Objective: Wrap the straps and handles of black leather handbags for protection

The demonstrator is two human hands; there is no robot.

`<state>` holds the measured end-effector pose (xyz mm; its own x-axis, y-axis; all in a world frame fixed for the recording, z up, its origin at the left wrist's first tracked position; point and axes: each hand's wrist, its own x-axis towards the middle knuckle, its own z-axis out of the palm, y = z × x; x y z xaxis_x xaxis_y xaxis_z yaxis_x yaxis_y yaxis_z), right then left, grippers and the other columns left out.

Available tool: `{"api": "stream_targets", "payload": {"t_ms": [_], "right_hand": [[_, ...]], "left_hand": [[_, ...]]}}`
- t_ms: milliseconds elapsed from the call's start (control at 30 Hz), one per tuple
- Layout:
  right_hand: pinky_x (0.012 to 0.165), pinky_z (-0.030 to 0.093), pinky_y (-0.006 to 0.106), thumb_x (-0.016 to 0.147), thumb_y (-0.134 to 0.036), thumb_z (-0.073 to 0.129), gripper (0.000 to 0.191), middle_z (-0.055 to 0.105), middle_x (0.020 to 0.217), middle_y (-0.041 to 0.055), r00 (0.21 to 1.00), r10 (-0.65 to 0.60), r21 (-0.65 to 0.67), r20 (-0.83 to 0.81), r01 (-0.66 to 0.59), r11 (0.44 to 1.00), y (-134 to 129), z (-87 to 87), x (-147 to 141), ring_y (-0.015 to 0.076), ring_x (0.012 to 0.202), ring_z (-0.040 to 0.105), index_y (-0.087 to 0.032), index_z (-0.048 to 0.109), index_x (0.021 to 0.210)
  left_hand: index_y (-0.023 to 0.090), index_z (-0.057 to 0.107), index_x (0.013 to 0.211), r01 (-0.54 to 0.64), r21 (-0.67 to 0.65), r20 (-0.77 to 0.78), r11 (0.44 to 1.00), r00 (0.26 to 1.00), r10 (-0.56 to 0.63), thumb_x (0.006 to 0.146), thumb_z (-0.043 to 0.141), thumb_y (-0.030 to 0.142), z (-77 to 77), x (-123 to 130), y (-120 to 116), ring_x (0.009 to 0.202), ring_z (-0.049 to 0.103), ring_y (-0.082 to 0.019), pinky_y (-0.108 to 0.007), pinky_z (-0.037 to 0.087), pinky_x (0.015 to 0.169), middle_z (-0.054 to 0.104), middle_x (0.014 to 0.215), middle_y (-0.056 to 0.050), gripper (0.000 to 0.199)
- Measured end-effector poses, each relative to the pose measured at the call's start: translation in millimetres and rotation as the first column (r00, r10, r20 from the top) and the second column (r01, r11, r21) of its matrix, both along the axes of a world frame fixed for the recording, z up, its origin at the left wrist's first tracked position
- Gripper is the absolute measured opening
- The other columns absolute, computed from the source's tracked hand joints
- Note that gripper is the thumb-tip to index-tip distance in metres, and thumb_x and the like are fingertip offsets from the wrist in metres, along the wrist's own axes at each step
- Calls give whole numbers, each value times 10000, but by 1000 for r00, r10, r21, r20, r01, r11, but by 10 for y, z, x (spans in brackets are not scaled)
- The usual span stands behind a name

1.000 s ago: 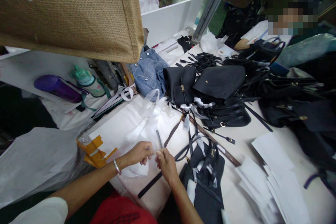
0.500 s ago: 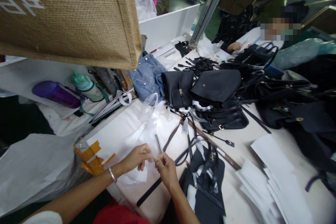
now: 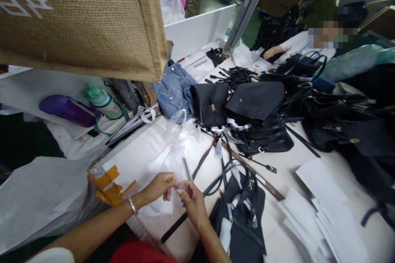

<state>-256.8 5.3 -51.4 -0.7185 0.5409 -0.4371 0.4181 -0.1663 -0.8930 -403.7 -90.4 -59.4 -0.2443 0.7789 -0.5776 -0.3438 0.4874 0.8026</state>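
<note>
Over the white plastic bags [image 3: 154, 164], my left hand [image 3: 162, 185] is closed in a pinch, a silver bangle on its wrist. Close to its right, my right hand [image 3: 193, 203] has its fingers curled, thumb towards the left fingertips. Whatever the fingers hold is too small to make out. A thin grey strip [image 3: 186, 168] stands out just beyond my right fingers; whether they touch it I cannot tell. A black strap [image 3: 174, 228] passes beneath my right hand. To the right lies a black leather backpack [image 3: 243, 218] with wrapped fittings.
Several black bags [image 3: 256, 100] are heaped beyond, near loose black straps [image 3: 236, 76] and denim cloth [image 3: 174, 88]. White sheets [image 3: 321, 205] lie to the right. A burlap bag [image 3: 83, 20] hangs at upper left, above two bottles [image 3: 66, 110]. Across the table sits a person [image 3: 296, 47].
My right thumb and index finger have parted slightly, and that hand has shifted a little down. My left hand stays nearly still. The person across has stretched out an arm.
</note>
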Motion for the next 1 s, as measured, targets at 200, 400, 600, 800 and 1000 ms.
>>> {"api": "stream_targets", "payload": {"t_ms": [200,400,600,800,1000], "right_hand": [[548,356,222,852,-375,559,207,485,594,-46,999,-23,212,37,14,977,-17,30,-58,114,559,451,-194,574,753],[546,313,217,830,-425,593,295,446,582,-58,999,-20,233,43,9,973,24,83,-71,104,559,403,-189,535,662],[538,322,216,789,-401,643,284,467,547,-67,996,2,237,86,-22,971,52,31,-44,105,529,428,-202,495,652],[557,393,225,863,-301,532,175,581,541,-39,998,3,171,57,-13,985,25,51,-22,128,510,558,-202,541,720],[579,407,221,864,-225,495,128,603,590,-26,998,48,182,50,-57,982,4,152,-27,134,559,594,-197,543,748]], "left_hand": [[156,550,757,24,44,45,999,999,-26,826,549,474,3,2,-4,366,526,-121,-200,405,401,574,425,19,325],[164,543,795,110,47,38,993,993,-111,867,470,524,10,-5,-56,362,515,-122,-209,410,410,579,433,20,374],[150,576,782,122,21,-21,992,992,-121,840,533,468,67,-72,-73,374,526,-118,-195,395,409,579,433,22,326],[152,580,798,126,33,-104,992,987,-122,834,556,402,74,-69,-66,350,501,-111,-185,361,383,572,423,31,254],[167,542,847,103,39,-134,994,986,-97,832,567,386,54,6,-80,347,505,-117,-181,352,376,565,422,43,221]]}}
